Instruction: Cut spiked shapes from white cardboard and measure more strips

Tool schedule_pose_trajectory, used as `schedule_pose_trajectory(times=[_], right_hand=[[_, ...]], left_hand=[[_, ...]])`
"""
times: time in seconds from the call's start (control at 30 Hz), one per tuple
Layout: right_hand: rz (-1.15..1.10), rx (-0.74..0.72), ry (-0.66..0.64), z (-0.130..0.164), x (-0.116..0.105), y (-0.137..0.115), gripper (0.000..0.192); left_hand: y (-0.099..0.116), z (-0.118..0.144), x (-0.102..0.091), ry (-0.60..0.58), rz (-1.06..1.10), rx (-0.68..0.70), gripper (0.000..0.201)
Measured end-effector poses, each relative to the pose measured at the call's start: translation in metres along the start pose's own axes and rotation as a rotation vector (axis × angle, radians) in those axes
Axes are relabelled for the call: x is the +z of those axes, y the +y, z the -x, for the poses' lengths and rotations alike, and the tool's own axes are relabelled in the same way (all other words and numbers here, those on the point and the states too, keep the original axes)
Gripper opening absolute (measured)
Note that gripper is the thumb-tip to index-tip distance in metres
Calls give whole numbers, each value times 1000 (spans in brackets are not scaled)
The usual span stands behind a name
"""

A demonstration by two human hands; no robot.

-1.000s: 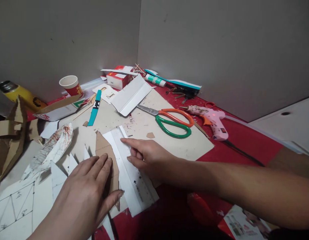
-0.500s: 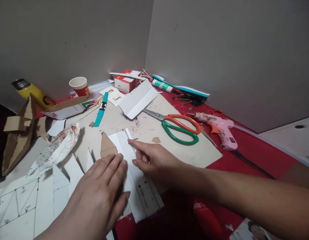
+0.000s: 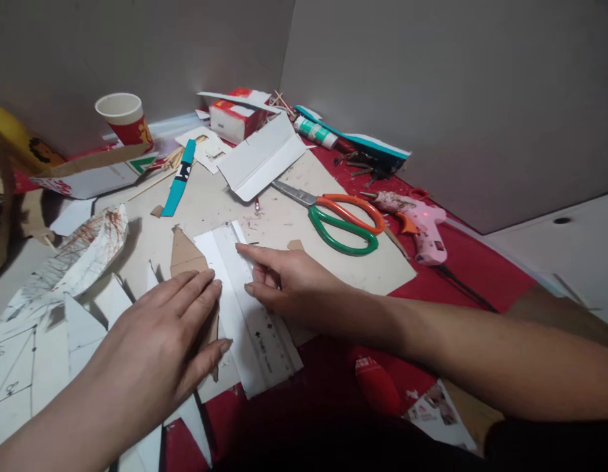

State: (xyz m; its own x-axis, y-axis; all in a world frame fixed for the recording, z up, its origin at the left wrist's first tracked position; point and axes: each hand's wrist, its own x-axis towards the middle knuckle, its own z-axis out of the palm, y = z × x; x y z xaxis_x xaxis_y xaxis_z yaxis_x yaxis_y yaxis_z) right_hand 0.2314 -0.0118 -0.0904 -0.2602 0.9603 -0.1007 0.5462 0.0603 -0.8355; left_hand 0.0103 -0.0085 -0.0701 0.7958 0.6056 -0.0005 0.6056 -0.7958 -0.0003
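My left hand [image 3: 159,347] lies flat, fingers together, on a brown pointed cardboard piece [image 3: 183,252]. Beside that piece lies a white folded card strip [image 3: 244,314], which my right hand [image 3: 284,285] presses down. Its index finger is stretched out along the strip's crease. The two hands are a few centimetres apart. Neither hand grips anything; both press flat on the pieces. All of this rests on a beige cardboard sheet [image 3: 333,269] over a red table cover [image 3: 471,275].
Orange-and-green scissors [image 3: 340,223] and a pink glue gun [image 3: 422,226] lie to the right. A folded white card [image 3: 259,160], a red box [image 3: 235,118], a glue tube [image 3: 316,133], a paper cup [image 3: 124,118] and a teal strip [image 3: 178,180] sit behind. White cut paper shapes [image 3: 62,314] lie left.
The view dropped slightly, so everything sits higher in the picture. Both hands stay pressed on the card pieces; my left fingers slid a little along the brown piece.
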Motion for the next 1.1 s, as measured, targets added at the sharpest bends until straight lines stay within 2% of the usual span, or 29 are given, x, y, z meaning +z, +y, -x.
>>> schedule_pose_trajectory(times=[0.43, 0.53, 0.63, 0.73, 0.83, 1.1], right_hand=[[11, 1, -24, 0, -1, -1, 61], [-22, 10, -28, -1, -1, 1, 62], [-73, 47, -32, 0, 0, 2, 63], [-114, 74, -28, 0, 0, 1, 64], [-121, 92, -27, 1, -1, -1, 64], [-87, 95, -36, 1, -2, -4, 64]], left_hand=[[1, 3, 1, 39, 30, 3, 63], [0, 6, -4, 122, 34, -56, 56], [-5, 6, -11, 214, -65, -195, 48], [-11, 2, -14, 123, -119, -298, 54], [-14, -1, -12, 47, -72, -332, 59], [-15, -4, -10, 3, 192, -506, 68]])
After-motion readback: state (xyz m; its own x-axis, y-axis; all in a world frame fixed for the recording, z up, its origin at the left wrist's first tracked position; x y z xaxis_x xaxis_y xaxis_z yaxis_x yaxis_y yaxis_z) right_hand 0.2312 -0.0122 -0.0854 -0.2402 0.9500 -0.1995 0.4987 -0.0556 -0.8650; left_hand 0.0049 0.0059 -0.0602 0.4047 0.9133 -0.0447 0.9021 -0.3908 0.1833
